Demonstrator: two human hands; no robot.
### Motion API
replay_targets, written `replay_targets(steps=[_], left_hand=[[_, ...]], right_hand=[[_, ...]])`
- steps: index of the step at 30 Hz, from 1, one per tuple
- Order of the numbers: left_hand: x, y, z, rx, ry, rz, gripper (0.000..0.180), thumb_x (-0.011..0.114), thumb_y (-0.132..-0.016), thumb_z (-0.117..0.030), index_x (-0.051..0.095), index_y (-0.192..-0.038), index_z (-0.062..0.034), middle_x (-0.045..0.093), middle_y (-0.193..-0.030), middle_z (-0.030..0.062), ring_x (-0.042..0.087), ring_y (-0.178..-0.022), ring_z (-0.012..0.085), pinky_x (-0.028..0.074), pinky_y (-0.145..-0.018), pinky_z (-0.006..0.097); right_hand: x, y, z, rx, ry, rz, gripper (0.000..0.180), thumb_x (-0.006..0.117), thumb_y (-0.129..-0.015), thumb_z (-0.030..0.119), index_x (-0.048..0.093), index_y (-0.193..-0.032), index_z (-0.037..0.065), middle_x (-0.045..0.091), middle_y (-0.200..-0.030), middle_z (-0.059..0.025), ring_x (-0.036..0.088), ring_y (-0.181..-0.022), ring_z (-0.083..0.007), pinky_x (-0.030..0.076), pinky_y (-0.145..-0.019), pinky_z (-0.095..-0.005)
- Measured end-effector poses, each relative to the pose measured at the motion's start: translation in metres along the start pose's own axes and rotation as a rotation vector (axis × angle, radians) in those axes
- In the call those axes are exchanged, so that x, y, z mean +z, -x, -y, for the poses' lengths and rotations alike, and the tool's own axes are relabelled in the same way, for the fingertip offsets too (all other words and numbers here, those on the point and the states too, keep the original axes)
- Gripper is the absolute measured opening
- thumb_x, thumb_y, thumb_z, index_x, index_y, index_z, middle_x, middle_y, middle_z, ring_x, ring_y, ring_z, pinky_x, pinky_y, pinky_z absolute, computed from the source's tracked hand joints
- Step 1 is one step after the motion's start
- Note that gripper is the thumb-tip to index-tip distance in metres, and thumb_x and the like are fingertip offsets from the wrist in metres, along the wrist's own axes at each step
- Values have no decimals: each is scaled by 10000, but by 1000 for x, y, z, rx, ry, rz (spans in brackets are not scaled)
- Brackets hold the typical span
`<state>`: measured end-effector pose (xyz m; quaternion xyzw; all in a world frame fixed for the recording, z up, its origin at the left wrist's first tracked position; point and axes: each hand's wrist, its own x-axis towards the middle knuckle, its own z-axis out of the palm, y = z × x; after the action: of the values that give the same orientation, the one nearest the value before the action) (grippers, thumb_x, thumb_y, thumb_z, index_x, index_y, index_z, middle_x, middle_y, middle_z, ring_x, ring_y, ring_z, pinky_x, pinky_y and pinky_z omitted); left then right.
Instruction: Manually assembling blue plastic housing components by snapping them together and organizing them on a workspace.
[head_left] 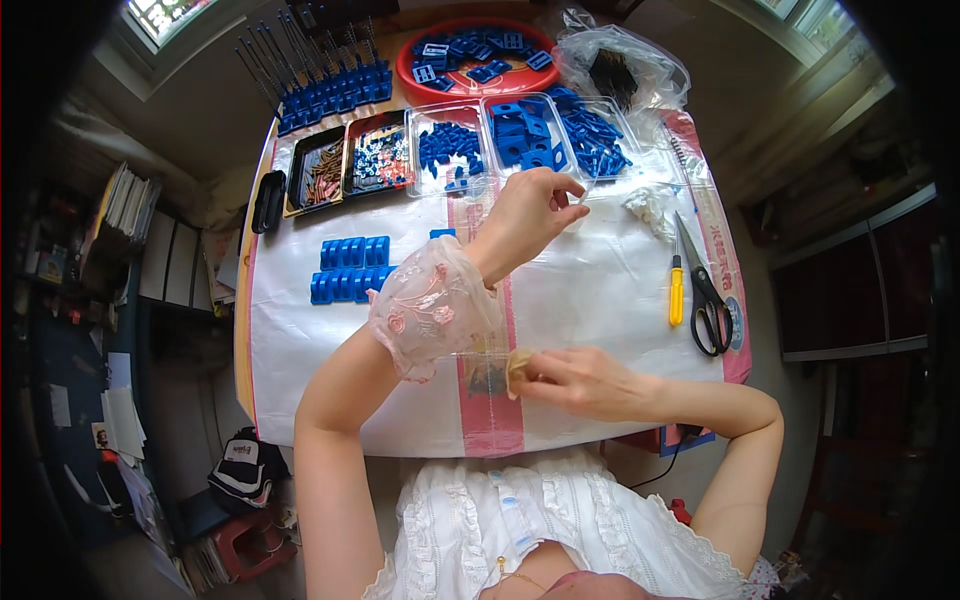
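Note:
My left hand (530,215) reaches over the middle of the table, just in front of the clear trays. Its thumb and index finger come close together around something small and whitish that I cannot make out. A sheer cuff (435,305) with pink flowers surrounds the left forearm. Closer to my body, my right hand (590,385) pinches a small tan piece (517,374) whose kind is unclear. A faint thin line runs between this piece and the cuff. Two rows of blue plastic parts (350,270) lie left of the cuff, and another blue part (442,234) is partly hidden behind my left arm.
Along the back stand a black tray of screws (322,168), a tray of small metal parts (378,155), clear trays of blue pieces (450,145), a red basin (405,70) and a plastic bag (660,75). Scissors (711,310) and a yellow-handled screwdriver (676,295) lie at right.

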<state>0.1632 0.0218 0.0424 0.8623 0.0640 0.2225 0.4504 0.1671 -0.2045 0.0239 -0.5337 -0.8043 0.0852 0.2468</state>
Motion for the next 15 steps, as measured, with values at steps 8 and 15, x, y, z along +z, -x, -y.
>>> replay_targets(steps=[8,15], left_hand=[[-24,-7,1,38,36,-63,167,806,-925,-103,785,-1049,5,773,-967,85,699,-789,133,574,-726,277],[-89,25,-36,63,-6,-116,135,777,-950,-77,779,-1059,2,773,-981,76,733,-867,132,606,-784,275]], right_hand=[[34,-43,-28,-161,70,70,351,646,-858,103,628,-1194,5,573,-1100,-104,665,-979,-254,600,-739,-357],[24,-63,-77,60,164,-151,285,612,-914,58,609,-1186,-25,583,-1137,-144,678,-1049,-300,609,-804,-382]])
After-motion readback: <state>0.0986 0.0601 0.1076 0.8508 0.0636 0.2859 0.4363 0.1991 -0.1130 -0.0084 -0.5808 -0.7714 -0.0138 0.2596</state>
